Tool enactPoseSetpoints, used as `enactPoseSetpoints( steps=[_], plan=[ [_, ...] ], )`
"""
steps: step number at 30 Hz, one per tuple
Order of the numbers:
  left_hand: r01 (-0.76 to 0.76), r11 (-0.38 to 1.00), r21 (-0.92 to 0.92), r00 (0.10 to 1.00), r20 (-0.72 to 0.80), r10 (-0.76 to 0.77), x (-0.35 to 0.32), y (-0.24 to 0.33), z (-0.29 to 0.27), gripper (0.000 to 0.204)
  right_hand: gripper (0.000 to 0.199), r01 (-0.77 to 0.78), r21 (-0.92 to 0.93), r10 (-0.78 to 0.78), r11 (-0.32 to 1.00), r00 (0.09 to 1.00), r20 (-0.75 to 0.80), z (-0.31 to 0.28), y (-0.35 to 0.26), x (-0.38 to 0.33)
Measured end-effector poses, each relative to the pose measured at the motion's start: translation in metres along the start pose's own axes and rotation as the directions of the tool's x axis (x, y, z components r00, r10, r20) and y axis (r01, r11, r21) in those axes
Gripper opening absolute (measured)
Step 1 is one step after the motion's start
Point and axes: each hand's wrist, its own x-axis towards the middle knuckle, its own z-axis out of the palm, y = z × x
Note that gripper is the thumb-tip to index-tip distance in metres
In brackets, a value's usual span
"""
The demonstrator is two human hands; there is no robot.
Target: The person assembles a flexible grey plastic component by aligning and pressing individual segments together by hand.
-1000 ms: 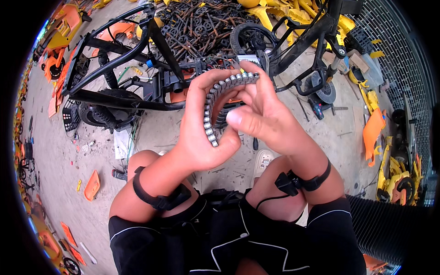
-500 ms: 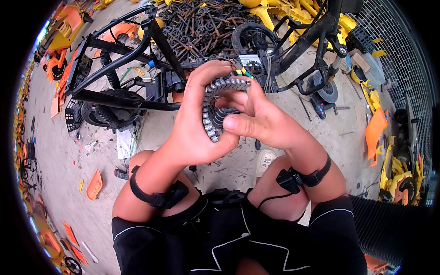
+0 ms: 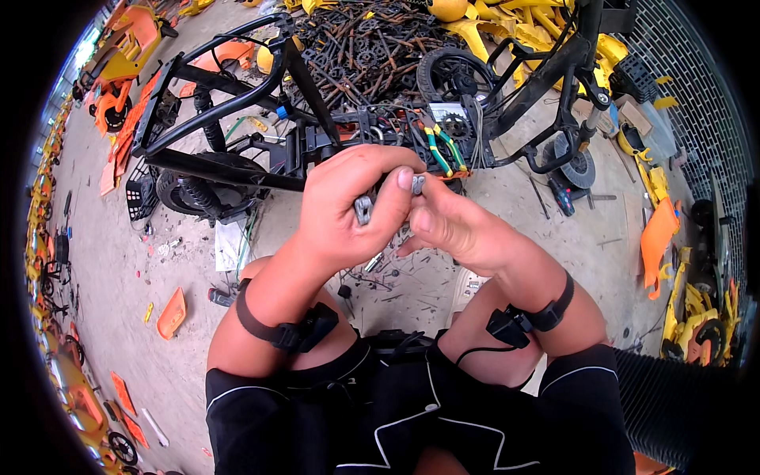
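Observation:
My left hand (image 3: 336,210) is closed round a grey metal chain (image 3: 362,210), with one end showing between the curled fingers. Its thumb presses at another visible bit of grey link by the fingertips of my right hand (image 3: 471,237). The right fingers are bent and pinch that part of the chain, just right of the left thumb. Most of the chain is hidden inside the hands. Just beyond them, pliers (image 3: 445,149) with green and yellow handles lie on a black vehicle frame (image 3: 229,170).
Behind the frame rises a heap of rusty metal parts (image 3: 372,59). Yellow plastic panels (image 3: 546,32) are piled at the far right. An orange panel piece (image 3: 171,313) lies on the floor at left. A power drill (image 3: 564,198) rests beside a grey disc wheel at right.
The curved chain, widely exposed before, is now gathered and mostly covered by my fingers. My left hand has closed over it and the right hand has lowered slightly. The view has shifted a little.

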Motion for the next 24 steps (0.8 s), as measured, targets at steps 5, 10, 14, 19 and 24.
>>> enactPoseSetpoints(
  steps=[5,10,14,19,24],
  plan=[
    [0.018,0.99,0.139,0.998,0.053,-0.025,-0.008,-0.002,0.011,0.014,0.112,0.017,-0.022,-0.018,1.0,0.998,-0.065,0.001,0.0,-0.001],
    [0.014,0.961,0.278,0.992,0.115,-0.048,-0.009,-0.001,0.01,0.023,0.113,0.037,-0.021,-0.039,0.999,0.991,-0.125,-0.001,0.004,0.003],
    [0.0,0.956,0.292,0.998,0.062,-0.019,-0.01,-0.003,0.015,0.018,0.115,0.063,-0.044,-0.07,0.997,0.982,-0.175,0.002,0.006,0.006],
    [-0.015,0.965,0.262,1.0,-0.001,0.016,-0.011,-0.005,0.02,0.012,0.116,0.129,-0.062,-0.14,0.99,0.968,-0.208,0.004,0.01,0.006],
    [-0.053,0.957,0.284,0.999,0.007,0.053,-0.01,-0.002,0.019,0.008,0.115,0.117,-0.096,-0.138,0.989,0.955,-0.261,0.008,0.005,0.0]
  ],
)
